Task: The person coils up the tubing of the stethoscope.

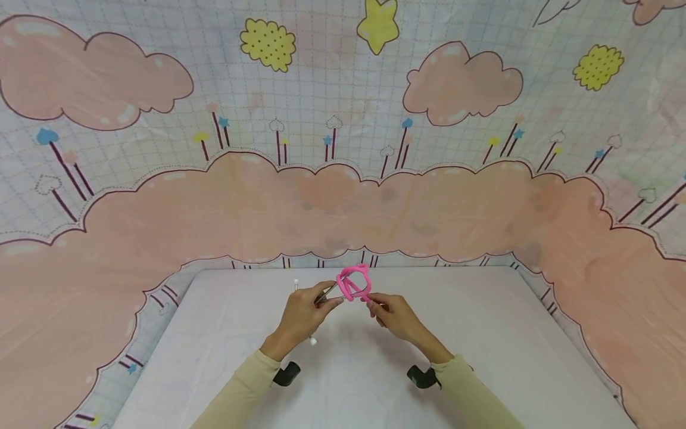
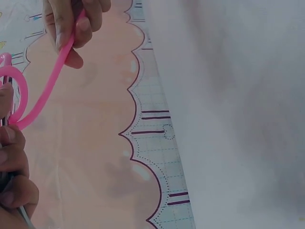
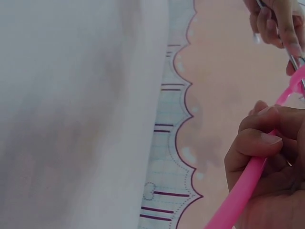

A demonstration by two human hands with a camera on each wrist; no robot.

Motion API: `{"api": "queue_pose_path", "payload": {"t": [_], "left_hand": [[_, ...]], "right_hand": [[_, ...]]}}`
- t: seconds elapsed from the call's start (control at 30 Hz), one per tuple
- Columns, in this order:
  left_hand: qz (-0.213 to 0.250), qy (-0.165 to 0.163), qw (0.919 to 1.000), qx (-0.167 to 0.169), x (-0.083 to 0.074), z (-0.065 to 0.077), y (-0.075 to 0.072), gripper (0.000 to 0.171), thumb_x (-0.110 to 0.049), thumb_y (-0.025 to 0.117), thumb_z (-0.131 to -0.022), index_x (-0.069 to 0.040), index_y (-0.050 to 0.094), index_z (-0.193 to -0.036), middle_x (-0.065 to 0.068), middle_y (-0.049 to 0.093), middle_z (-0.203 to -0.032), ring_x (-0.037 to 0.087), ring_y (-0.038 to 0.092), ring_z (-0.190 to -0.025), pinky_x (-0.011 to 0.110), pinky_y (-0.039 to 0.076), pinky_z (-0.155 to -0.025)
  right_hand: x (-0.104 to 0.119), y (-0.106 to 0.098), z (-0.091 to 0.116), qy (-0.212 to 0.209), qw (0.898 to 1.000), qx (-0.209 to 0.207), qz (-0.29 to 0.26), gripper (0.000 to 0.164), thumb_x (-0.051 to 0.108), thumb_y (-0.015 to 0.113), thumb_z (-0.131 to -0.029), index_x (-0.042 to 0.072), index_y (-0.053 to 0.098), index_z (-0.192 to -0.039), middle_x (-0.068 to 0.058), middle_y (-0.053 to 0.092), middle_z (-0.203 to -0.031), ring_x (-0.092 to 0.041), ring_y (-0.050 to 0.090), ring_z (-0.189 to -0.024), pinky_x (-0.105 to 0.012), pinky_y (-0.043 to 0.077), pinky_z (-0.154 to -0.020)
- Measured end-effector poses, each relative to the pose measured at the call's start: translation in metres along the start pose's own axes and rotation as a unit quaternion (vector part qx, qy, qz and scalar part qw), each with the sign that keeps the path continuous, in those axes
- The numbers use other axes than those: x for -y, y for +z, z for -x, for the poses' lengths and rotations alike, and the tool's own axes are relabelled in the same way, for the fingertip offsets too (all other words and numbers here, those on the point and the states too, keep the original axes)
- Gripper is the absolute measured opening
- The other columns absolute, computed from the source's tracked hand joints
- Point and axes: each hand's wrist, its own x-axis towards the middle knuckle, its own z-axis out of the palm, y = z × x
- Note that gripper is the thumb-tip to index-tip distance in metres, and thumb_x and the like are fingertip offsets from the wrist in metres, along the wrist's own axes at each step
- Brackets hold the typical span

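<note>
My left hand [image 1: 301,311] grips a pair of thin metal knitting needles [image 1: 328,292], whose white knobbed ends [image 1: 313,341] stick out behind it. A thick, smooth pink cord [image 1: 368,280] is looped around the needles' front ends, just past the left fingertips. Beside it, my right hand [image 1: 398,317] pinches a length of this cord between thumb and fingers. The left wrist view shows the cord [image 2: 50,88] curving from the loops up to the right hand [image 2: 78,28]. In the right wrist view a cord tail [image 3: 238,198] comes out below the curled fingers [image 3: 252,148].
Both hands are held above a white tabletop [image 1: 343,381]. Behind it and at its sides hangs a patterned cloth [image 1: 332,208] with clouds and stars. Dark wrist-worn devices [image 1: 287,374] sit under both forearms, next to the light sleeves [image 1: 241,387].
</note>
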Motion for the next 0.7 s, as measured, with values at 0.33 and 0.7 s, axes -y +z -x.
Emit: {"api": "queue_pose_path", "payload": {"t": [0.33,0.7], "left_hand": [[-0.035,-0.012,0.9991,-0.022,0.008,0.003,0.002,0.035,-0.022,0.082,-0.079,-0.006,0.072,-0.108,-0.012,0.037,-0.051,-0.004,0.027,-0.049,0.015,0.023,-0.049],[-0.059,-0.015,0.9980,-0.016,0.009,0.005,0.004,0.035,-0.026,0.081,-0.080,-0.007,0.073,-0.109,-0.013,0.038,-0.051,-0.004,0.028,-0.049,0.016,0.024,-0.048]], "right_hand": [[0.002,0.003,0.013,-0.002,1.000,0.008,0.025,0.027,0.017,0.056,-0.101,0.002,0.066,-0.121,-0.025,0.062,-0.082,-0.004,0.044,-0.056,-0.019,0.036,-0.047],[0.010,0.004,0.024,0.002,0.998,0.014,0.061,0.026,0.018,0.058,-0.100,0.005,0.067,-0.120,-0.007,0.062,-0.078,-0.007,0.046,-0.062,-0.020,0.039,-0.051]]}}
